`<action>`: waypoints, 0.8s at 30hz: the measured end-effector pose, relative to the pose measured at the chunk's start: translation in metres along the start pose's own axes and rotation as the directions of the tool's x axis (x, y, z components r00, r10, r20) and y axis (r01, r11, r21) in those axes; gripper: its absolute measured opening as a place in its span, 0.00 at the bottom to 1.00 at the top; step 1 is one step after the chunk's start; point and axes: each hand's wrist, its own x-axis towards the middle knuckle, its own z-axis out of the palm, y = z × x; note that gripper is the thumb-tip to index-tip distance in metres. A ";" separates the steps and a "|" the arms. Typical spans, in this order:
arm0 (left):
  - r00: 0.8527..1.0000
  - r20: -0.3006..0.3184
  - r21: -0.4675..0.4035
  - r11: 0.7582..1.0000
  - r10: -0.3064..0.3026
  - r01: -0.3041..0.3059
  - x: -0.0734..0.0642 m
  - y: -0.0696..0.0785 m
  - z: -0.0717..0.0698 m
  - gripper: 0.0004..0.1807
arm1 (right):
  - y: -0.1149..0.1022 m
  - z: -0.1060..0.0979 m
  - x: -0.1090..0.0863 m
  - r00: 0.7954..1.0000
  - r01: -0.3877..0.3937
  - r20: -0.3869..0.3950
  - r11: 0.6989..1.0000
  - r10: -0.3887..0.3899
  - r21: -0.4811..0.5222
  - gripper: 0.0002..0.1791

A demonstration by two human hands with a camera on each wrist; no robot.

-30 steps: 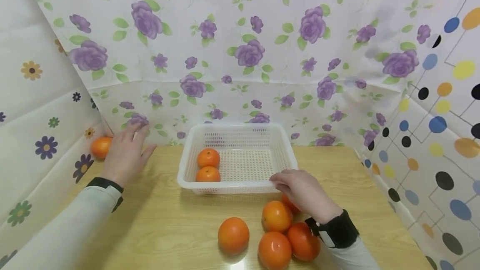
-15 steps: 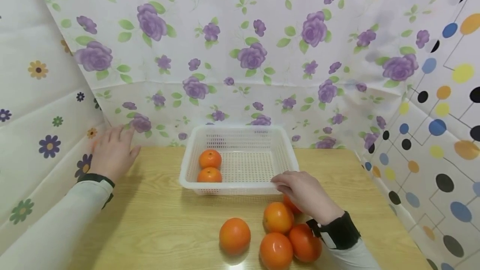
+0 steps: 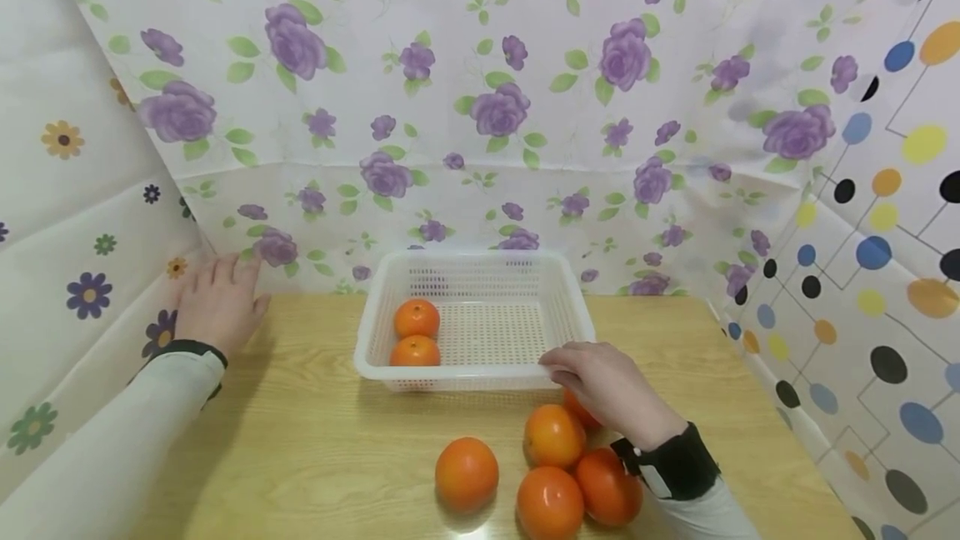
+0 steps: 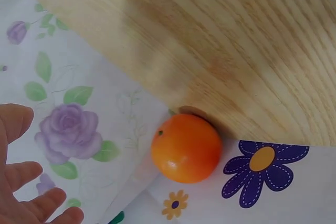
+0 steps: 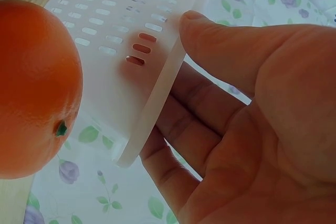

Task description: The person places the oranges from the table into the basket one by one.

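Observation:
My left hand (image 3: 220,305) is at the far left corner, fingers spread and straight. It hides an orange that shows in the left wrist view. There the orange (image 4: 187,148) sits at the table's corner against the cloth, with the fingertips (image 4: 50,201) apart from it. My right hand (image 3: 603,390) grips the front right rim of a white plastic basket (image 3: 465,372), thumb on the inner side and fingers curled under the outside. Two oranges lie at the basket's left end, a rear one (image 3: 417,317) and a front one (image 3: 415,351).
Several loose oranges are on the wooden table (image 3: 315,448) in front of the basket. One orange (image 3: 467,474) stands apart; others, such as this orange (image 3: 550,502), cluster under my right wrist. Flowered cloth (image 3: 495,115) hangs behind, dotted cloth (image 3: 870,298) at right.
My left hand has moved left and slightly down over the corner orange, which was partly visible earlier in the head view. My right hand and the basket have stayed put.

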 end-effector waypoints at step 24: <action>0.998 0.056 0.039 0.999 -0.029 0.027 0.004 -0.031 0.026 0.34 | 0.001 -0.001 -0.001 1.000 0.020 -0.006 1.000 -0.020 -0.012 0.13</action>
